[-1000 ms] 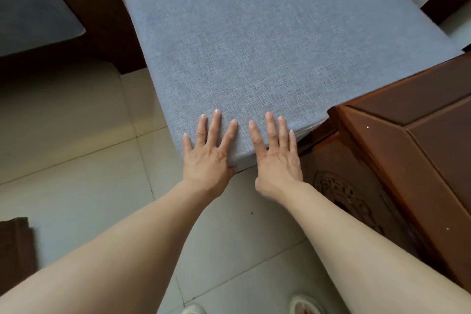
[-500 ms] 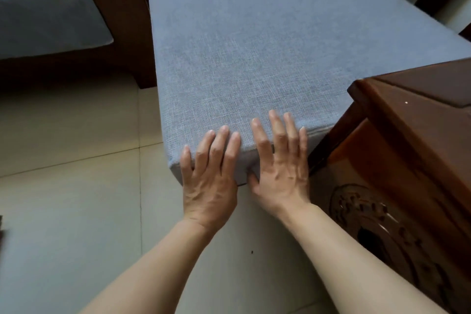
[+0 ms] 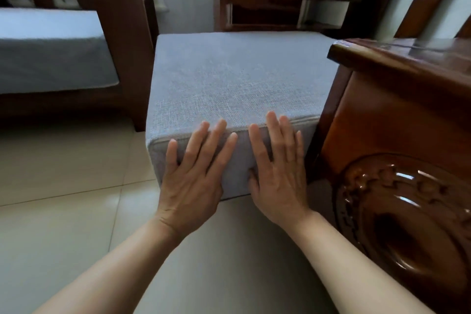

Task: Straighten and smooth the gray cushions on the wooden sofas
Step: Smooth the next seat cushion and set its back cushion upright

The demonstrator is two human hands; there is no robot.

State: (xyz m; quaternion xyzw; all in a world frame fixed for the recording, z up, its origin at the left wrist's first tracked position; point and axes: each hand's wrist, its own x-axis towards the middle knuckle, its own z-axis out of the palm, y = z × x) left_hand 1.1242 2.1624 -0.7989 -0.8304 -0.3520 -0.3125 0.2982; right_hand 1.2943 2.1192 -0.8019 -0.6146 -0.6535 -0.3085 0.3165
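Left hand [image 3: 190, 181] flat against front face of gray seat cushion [image 3: 229, 76], fingers straight and slightly spread, tips reaching top front edge. Right hand [image 3: 279, 173] just beside it — same flat press, fingers straight, thumb low on cushion face. Cushion sits on wooden sofa, its right side against carved wooden armrest [image 3: 397, 135]. Second gray cushion [image 3: 51, 51] on neighbouring sofa at left — well apart. Beige tiled floor [image 3: 63, 199] below.

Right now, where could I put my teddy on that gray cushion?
The top of the gray cushion is bare, from the wooden armrest across to its left edge. The front edge is crowded: the left hand and right hand press there.
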